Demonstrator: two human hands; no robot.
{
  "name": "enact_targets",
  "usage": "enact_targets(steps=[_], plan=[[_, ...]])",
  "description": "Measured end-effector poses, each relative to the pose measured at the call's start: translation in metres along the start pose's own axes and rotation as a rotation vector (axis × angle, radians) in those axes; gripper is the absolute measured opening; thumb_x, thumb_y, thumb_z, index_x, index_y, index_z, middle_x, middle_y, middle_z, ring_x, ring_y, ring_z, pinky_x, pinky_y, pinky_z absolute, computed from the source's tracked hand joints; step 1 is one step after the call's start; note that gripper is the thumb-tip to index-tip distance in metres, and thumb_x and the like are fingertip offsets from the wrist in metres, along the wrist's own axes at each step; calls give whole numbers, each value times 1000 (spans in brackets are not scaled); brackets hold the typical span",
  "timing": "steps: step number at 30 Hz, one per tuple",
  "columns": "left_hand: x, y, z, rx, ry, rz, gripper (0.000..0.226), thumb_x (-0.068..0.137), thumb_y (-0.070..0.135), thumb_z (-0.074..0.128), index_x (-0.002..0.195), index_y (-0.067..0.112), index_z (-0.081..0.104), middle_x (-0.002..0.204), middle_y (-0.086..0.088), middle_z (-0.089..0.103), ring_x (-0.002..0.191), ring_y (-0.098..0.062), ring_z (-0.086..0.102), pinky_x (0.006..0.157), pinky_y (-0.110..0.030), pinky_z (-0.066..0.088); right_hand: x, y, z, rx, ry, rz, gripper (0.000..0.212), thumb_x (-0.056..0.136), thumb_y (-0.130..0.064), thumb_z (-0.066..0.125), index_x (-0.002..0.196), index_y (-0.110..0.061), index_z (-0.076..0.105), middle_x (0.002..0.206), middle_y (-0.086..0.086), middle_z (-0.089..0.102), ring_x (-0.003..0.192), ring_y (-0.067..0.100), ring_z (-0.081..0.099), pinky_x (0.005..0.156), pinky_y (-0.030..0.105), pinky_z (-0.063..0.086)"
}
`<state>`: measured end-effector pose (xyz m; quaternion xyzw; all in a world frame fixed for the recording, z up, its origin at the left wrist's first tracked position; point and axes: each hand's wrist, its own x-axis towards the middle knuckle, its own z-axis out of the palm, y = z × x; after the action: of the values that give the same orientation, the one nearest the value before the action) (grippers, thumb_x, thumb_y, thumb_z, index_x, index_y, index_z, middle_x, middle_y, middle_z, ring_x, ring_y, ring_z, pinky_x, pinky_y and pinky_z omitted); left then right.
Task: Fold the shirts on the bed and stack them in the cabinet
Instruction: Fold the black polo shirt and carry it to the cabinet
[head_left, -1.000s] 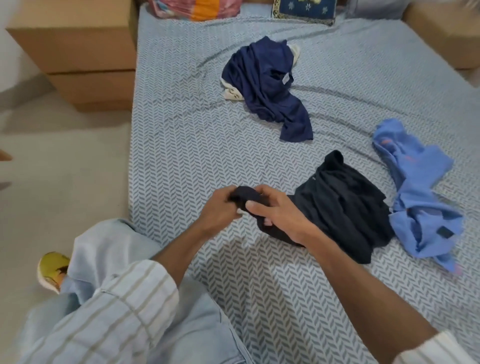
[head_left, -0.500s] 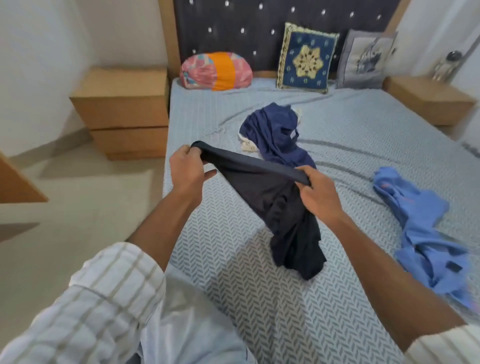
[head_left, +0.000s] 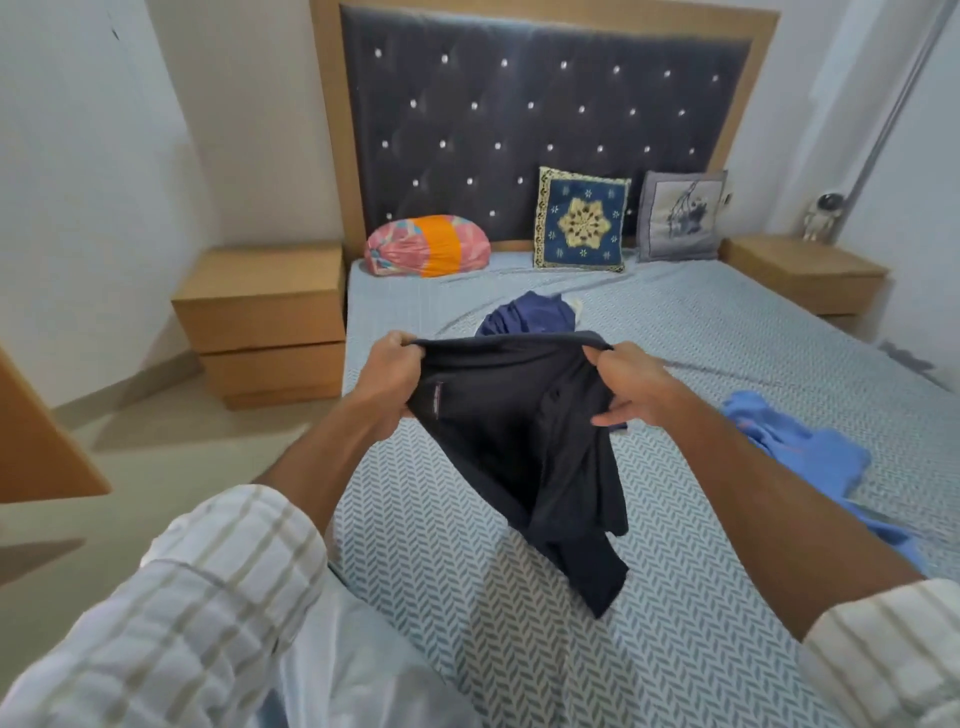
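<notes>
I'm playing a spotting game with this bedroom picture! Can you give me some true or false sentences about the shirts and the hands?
1. Both hands hold the black shirt up off the bed. True: the left hand and the right hand each grip its top edge.
2. The light blue shirt is neatly folded. False: it lies crumpled on the bed by the right arm.
3. A navy shirt lies on the bed beyond the black shirt. True.
4. The orange and pink pillow is on the floor. False: it sits on the bed against the headboard.
5. The black shirt is spread flat on the bed. False: it hangs from the hands.
</notes>
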<state>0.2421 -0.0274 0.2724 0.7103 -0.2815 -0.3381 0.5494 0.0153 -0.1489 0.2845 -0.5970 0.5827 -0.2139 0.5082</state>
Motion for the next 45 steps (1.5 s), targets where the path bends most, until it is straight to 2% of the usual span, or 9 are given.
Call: enact_targets(steps=[3,6,11,18,21,28,34,41,45], plan=[[-10,23,-1,119,-73,176,15,93,35,65,101,22,63,102,-8,71,83,-20,66,71,-35,53,-16,-35,-7,290,-53,-59,19,107,-21,41,120,-13,53,128,15,58,104,35,63,57,43,62],[-21,45,2,419,-155,448,30,78,37,79,104,33,63,75,4,64,68,-13,59,61,-29,44,-29,-78,-20,457,42,-292,30,102,-4,34,110,-15,61,115,13,65,100,32,66,54,41,61],[-8,56,-3,640,24,549,24,92,31,58,111,30,73,108,1,73,100,-21,66,85,-30,50,-26,-93,-41,-315,487,-709,34,81,-6,47,97,-25,71,98,3,70,94,28,64,74,37,56],[8,98,-54,477,426,502,34,89,2,41,111,7,67,99,-16,68,89,-36,64,78,-43,55,0,-31,-75,-865,590,-352,17,88,-30,62,102,-23,68,98,8,65,91,33,61,74,35,49],[13,109,-57,164,388,346,37,93,0,32,114,6,62,94,-16,67,56,-29,67,44,-32,50,10,-20,-80,-581,456,-136,24,92,-27,52,101,-7,63,93,13,66,81,33,65,72,38,58],[19,81,-43,-162,168,98,44,102,10,20,139,13,43,119,-19,58,70,-40,74,65,-49,62,10,-35,-68,436,172,-151,31,105,-10,30,116,-10,59,105,12,66,86,33,70,63,45,61],[46,48,-50,-183,300,82,36,100,9,31,126,12,56,120,-13,62,70,-26,67,68,-38,62,28,-23,-73,354,327,-88,25,100,-10,38,115,-10,59,111,13,63,93,30,64,57,40,54],[63,24,-33,-151,203,73,20,102,13,40,109,18,59,122,-10,59,111,-25,57,88,-38,57,39,10,-55,407,-3,97,35,102,-29,34,120,-14,60,114,13,66,99,38,68,83,58,58],[75,6,-17,-299,100,62,26,104,5,34,99,18,57,104,-4,59,104,-20,58,89,-32,52,69,26,-41,633,-25,65,37,103,-22,35,127,-14,61,126,11,66,110,32,66,84,49,58]])
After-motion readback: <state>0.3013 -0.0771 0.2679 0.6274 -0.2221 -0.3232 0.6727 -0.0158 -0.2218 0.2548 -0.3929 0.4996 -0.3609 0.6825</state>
